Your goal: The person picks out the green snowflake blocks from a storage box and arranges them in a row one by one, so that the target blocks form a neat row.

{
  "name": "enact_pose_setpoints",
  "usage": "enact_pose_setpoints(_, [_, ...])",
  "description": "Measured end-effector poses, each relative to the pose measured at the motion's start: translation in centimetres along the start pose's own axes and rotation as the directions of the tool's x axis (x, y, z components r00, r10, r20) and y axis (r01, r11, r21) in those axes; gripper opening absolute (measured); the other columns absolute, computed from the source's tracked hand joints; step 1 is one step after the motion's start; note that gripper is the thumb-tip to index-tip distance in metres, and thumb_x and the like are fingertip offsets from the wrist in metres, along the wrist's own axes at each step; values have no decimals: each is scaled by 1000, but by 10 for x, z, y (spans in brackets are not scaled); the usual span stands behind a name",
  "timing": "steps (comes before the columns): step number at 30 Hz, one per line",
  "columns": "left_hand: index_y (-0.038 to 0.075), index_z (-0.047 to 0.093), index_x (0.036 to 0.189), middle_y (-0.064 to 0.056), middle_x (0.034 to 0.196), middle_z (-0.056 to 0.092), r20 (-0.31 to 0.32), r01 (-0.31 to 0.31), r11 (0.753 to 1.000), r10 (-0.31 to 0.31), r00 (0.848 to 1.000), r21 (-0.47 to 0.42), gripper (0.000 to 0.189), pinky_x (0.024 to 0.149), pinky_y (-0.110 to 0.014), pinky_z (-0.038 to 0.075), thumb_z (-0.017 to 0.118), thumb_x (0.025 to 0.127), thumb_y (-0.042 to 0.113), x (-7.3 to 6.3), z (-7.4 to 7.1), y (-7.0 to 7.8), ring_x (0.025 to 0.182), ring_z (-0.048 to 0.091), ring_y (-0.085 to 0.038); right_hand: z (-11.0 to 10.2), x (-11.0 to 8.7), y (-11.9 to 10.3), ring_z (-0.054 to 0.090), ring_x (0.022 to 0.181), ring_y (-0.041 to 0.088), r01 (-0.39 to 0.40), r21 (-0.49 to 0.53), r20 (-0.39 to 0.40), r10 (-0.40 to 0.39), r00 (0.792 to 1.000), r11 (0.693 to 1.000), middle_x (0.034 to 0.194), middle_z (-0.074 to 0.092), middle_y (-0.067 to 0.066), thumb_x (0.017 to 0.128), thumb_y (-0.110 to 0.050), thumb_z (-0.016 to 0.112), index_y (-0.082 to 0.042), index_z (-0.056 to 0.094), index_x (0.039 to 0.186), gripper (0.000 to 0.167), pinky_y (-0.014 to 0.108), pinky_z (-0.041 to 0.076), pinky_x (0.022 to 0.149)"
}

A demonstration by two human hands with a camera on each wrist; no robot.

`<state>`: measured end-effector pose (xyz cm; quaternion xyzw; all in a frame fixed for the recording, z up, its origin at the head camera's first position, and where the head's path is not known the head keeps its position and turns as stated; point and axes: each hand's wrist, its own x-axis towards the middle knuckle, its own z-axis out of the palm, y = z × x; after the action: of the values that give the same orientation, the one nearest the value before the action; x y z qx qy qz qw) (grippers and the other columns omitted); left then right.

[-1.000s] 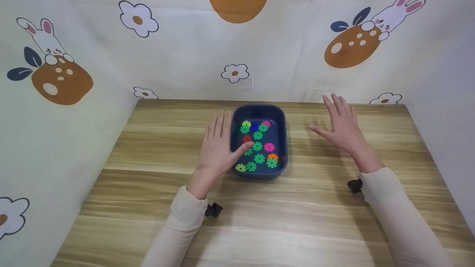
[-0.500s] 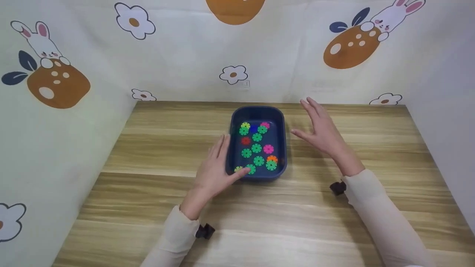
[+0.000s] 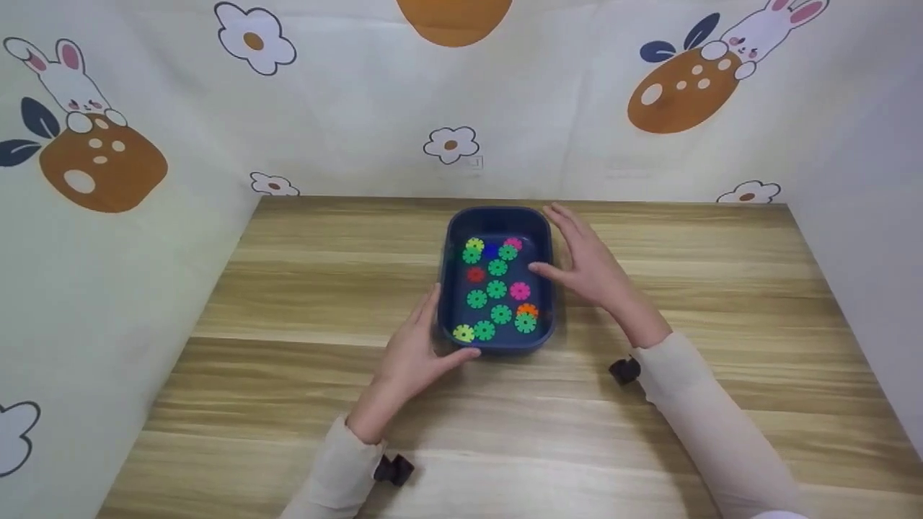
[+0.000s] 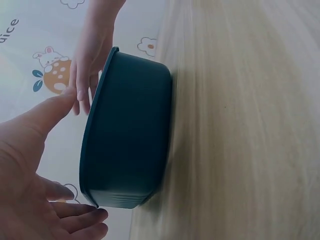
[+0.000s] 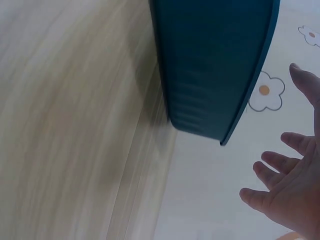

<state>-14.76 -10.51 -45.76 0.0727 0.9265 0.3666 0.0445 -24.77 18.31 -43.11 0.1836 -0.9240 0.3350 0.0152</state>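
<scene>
A dark blue tray (image 3: 497, 222) sits near the far edge of the surface (image 3: 548, 432), roughly midway between its left and right edges. Its raised walls presumably keep the loose toothed discs together: several green discs (image 3: 496, 289), 2 pink, 2 yellow, 1 red, 1 orange and a blue piece, some overlapping.

The left hand (image 3: 411, 357) lies at the tray's near-left corner, the right hand (image 3: 595, 267) beside its far-right part. Both have extended fingers and spread thumbs, clamped on nothing; that diagonal spacing seems suited to bracing opposite walls. The right wrist view shows that hand apart from the tray; whether the left touches the rim I cannot tell.

Compared with 0.5 s ago, the right hand is closer, its thumb now overlapping the tray's interior, while the left thumb no longer covers the nearest discs. The tray looks essentially unmoved.
</scene>
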Motion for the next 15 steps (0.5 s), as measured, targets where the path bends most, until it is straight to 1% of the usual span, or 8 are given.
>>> enact_pose_setpoints(5, [12, 24, 159, -15, 162, 33, -23, 15, 999, -15, 1000, -32, 109, 118, -52, 36, 82, 76, 51, -1, 2, -1, 146, 38, -36, 8, 1, -9, 24, 153, 32, 5, 17, 36, -6, 999, 1000, 166, 24, 9, 87, -59, 68, -22, 28, 158, 90, 57, 27, 122])
enact_pose_setpoints(8, [11, 26, 158, -18, 159, 37, -34, 12, 999, -14, 999, -49, 106, 116, -50, 40, 82, 77, 50, -2, 2, -2, 142, 43, -37, 14, 3, -13, 25, 153, 31, 18, 31, 59, -20, 998, 999, 166, 25, 8, 87, -57, 69, -22, 29, 157, 89, 57, 28, 122])
enact_pose_setpoints(12, [6, 30, 156, -22, 155, 42, -50, -21, 997, 17, 999, -70, 102, 110, -49, 46, 82, 79, 47, -1, 3, -4, 135, 52, -39, 22, 7, -20, 30, 150, 32, 41, 57, 75, -45, 996, 998, 163, 30, 9, 87, -46, 75, -20, 33, 155, 84, 56, 30, 121])
enact_pose_setpoints(15, [5, 32, 155, -23, 154, 43, -53, -33, 996, 29, 998, -81, 99, 107, -48, 49, 81, 80, 45, 0, 4, -6, 133, 53, -38, 28, 9, -26, 41, 143, 32, 61, 83, 84, -68, 994, 995, 156, 40, 11, 86, -37, 78, -17, 39, 151, 79, 53, 36, 119])
